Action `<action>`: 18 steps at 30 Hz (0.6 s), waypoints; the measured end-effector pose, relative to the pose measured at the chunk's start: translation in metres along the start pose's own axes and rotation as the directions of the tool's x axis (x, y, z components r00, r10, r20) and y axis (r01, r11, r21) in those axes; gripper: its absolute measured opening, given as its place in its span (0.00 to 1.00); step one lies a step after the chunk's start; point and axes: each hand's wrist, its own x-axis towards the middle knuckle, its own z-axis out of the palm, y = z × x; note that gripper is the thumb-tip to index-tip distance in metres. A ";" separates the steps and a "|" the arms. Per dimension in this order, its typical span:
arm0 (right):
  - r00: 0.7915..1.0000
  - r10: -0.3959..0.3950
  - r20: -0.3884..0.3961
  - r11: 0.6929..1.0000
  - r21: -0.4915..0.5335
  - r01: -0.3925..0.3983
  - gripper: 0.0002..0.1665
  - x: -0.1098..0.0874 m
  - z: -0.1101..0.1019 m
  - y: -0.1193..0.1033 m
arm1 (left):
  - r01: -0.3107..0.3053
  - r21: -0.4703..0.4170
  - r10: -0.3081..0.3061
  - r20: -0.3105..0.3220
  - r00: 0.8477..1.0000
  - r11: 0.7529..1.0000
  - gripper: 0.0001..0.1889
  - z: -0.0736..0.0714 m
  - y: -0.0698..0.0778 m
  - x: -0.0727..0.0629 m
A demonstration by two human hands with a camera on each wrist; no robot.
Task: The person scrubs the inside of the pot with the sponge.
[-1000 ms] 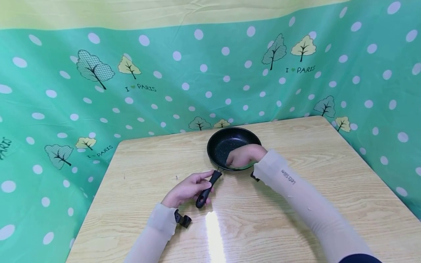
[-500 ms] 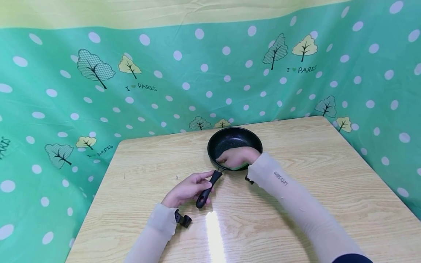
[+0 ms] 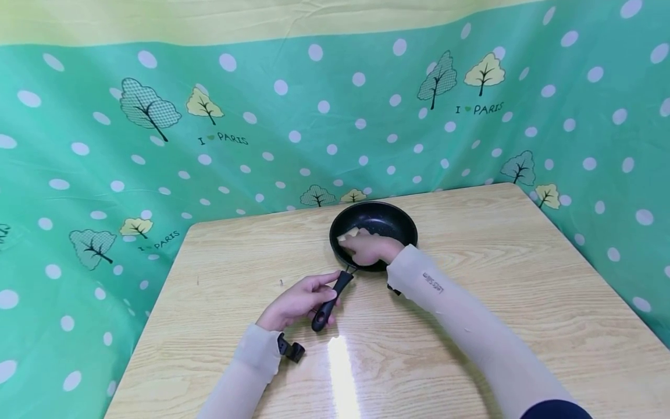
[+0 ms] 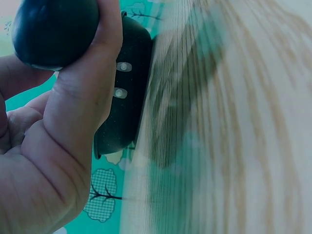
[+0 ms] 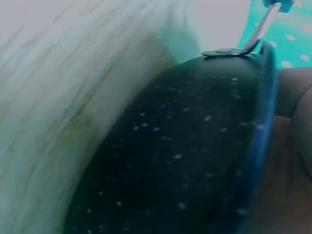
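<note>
A black frying pan (image 3: 395, 221) with a speckled surface sits on the wooden table, its handle (image 3: 342, 283) angled toward me. My left hand (image 3: 293, 302) grips that handle, thumb on top and fingers beneath. In the left wrist view the handle's rounded end (image 4: 56, 34) looms large beside the hand, in front of the riveted pan wall (image 4: 131, 102). Inside the pan my right hand (image 3: 369, 249) pinches a pale yellow sponge (image 3: 347, 234) at the left part of the inner surface; the palm covers most of it. The right wrist view shows mainly the pan's outer wall (image 5: 170, 151).
The light wooden table (image 3: 251, 250) reaches back to a green dotted curtain (image 3: 293, 116) with tree prints. Black wrist cameras sit at both wrists, the left one (image 3: 291, 349) just over the tabletop.
My right hand has swept left inside the pan, then slightly up along its left side, and the sponge's pale yellow part has come into view. The left hand and the pan have stayed put.
</note>
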 end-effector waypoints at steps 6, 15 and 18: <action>0.998 0.010 -0.060 0.999 -0.046 -0.013 0.39 0.010 0.001 0.006 | 0.008 -0.006 -0.008 -0.008 1.000 1.000 0.33 0.001 0.000 0.002; 0.993 0.040 -0.110 0.998 -0.042 -0.045 0.41 0.018 -0.002 0.018 | 0.009 -0.007 -0.009 -0.009 1.000 1.000 0.33 0.000 -0.001 0.001; 0.991 0.052 -0.125 0.997 -0.042 -0.058 0.42 0.017 -0.003 0.023 | 0.014 -0.010 -0.014 -0.008 1.000 1.000 0.33 0.001 -0.001 0.001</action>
